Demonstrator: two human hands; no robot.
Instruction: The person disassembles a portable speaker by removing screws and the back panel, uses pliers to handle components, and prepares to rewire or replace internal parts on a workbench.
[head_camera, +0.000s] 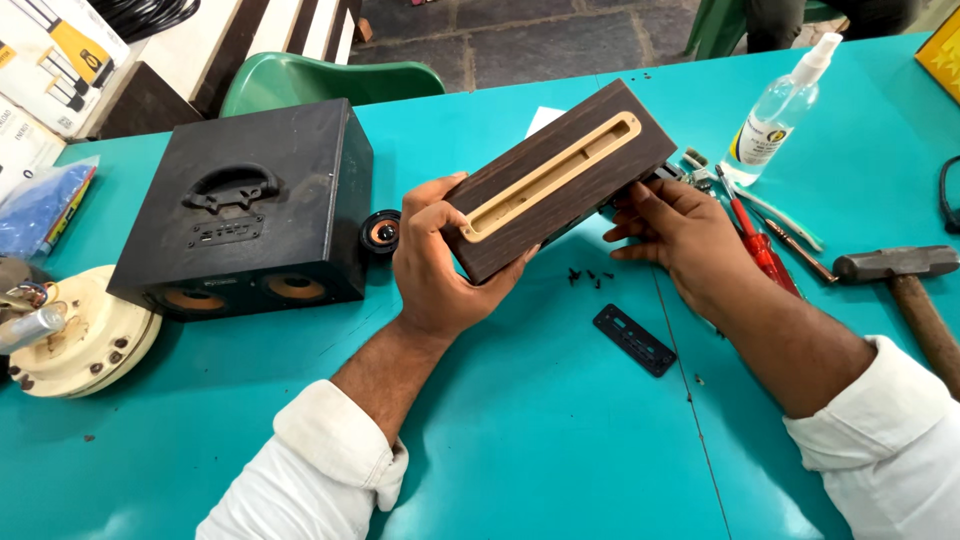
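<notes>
Wooden box: dark wood-grain oblong case (560, 180) with a long pale slot recessed in its upper face, held tilted above the teal table (540, 440) at the centre of the frame, its far end rising toward the upper right.
Left hand: left hand (440, 265) closes around the near, lower end of the wooden box, thumb on the top edge and fingers wrapped under it.
Right hand: right hand (680, 235) grips the far right side of the wooden box, fingertips pressed against its underside and edge.
Screws: small black screws (590, 277) lie loose on the table just below the box, between the two hands.
Panel: flat black control panel (634, 340) with small cut-outs lies on the table in front of the right wrist.
Speaker cabinet: black speaker cabinet (250, 210) with a carry handle and two round cones stands at the left, well apart from the box; a small loose speaker driver (381, 232) sits just beside its right side.
Tools: red-handled screwdriver (757, 245) lies just beyond the right hand; a hammer (905, 285) rests at the right edge.
Bottle: clear spray bottle (785, 105) stands at the upper right.
Motor part: cream round disc (85, 335) with wires lies at the far left edge.
</notes>
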